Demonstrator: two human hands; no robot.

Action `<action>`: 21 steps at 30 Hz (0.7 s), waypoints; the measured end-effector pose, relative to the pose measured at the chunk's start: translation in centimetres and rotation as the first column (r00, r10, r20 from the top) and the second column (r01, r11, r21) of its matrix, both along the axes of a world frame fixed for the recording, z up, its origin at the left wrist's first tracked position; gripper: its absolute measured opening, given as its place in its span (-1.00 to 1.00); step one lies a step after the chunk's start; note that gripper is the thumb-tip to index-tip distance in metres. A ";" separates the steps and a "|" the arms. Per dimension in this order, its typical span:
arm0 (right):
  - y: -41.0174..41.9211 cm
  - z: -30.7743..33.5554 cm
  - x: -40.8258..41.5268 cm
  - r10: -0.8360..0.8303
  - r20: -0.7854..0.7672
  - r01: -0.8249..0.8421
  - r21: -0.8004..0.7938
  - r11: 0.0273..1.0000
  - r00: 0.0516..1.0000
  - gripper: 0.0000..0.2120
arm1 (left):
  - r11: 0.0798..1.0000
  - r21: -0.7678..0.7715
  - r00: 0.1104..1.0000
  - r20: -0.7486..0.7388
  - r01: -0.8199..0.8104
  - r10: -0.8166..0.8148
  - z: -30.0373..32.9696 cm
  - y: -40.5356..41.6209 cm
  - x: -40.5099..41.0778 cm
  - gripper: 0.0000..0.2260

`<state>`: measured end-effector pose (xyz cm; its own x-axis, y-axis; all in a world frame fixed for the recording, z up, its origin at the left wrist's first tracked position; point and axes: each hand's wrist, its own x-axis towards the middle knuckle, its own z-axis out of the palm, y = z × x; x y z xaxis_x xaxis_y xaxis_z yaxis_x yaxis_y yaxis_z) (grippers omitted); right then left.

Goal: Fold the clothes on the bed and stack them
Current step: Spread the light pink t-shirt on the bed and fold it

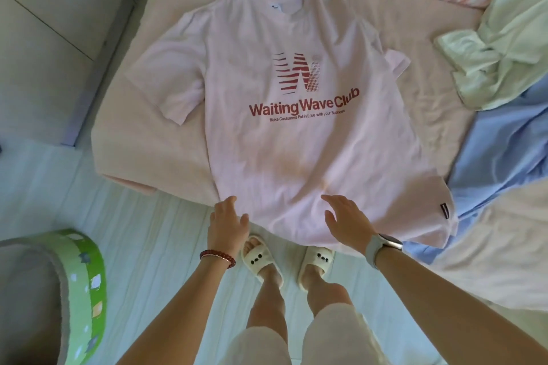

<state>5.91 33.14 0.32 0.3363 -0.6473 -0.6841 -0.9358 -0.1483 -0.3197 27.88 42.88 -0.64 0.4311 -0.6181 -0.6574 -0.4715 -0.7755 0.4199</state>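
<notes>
Two hands reach over the near hem of a pale pink cotton T-shirt (284, 139) spread face-up on the pink-sheeted bed (415, 18): left hand (226, 224) and right hand (345, 221) both with loose, spread fingers, gripping nothing. Red print reads "Waiting Wave Club". Bare sheet lies beyond the collar; a crumpled pale green garment (501, 47) and blue cloth (501, 163) crowd the right side.

Bright, soft, even daylight with a washed-out, pale cast; no hard shadows, only faint shading in the folds of the pink T-shirt (284, 127). Strong wide-angle bending toward the edges, slight smearing at the top right corner, print on the shirt sharp enough to read.
</notes>
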 end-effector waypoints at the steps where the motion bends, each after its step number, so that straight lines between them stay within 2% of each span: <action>1: -0.8 0.2 -0.3 -0.042 0.005 0.043 -0.011 0.999 0.999 -0.59 | 0.999 -0.029 1.000 0.002 0.031 -0.031 0.4 -1.2 -0.2 -0.58; 8: -8.9 1.9 -4.5 -0.341 0.145 0.361 -0.145 0.921 0.929 -0.59 | 0.964 -0.144 0.974 0.040 0.224 -0.221 2.3 -11.8 -2.7 -0.58; 11: -14.6 1.9 -5.9 -0.537 0.264 0.589 -0.193 0.785 0.801 -0.63 | 0.937 -0.212 0.961 0.054 0.276 -0.271 2.8 -17.3 -4.2 -0.58; 14: -21.1 1.1 -6.7 -0.718 0.326 0.780 -0.114 0.616 0.615 -0.64 | 0.890 -0.301 0.939 0.077 0.343 -0.336 2.8 -23.5 -5.8 -0.60; 17: -27.6 -1.0 -6.9 -0.758 0.361 0.820 -0.038 0.571 0.544 -0.60 | 0.854 -0.341 0.918 0.107 0.394 -0.381 2.2 -30.3 -7.3 -0.61; 21: -35.2 -4.4 -6.1 -0.749 0.339 0.785 0.047 0.618 0.569 -0.44 | 0.780 -0.359 0.858 0.247 0.513 -0.451 0.5 -38.7 -8.4 -0.63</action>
<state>-0.20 -2.03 -4.06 -0.1490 -0.8154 -0.5594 -0.5710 0.5328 -0.6245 19.44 4.19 -0.12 0.0732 -0.9620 -0.2629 -0.8154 -0.2095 0.5397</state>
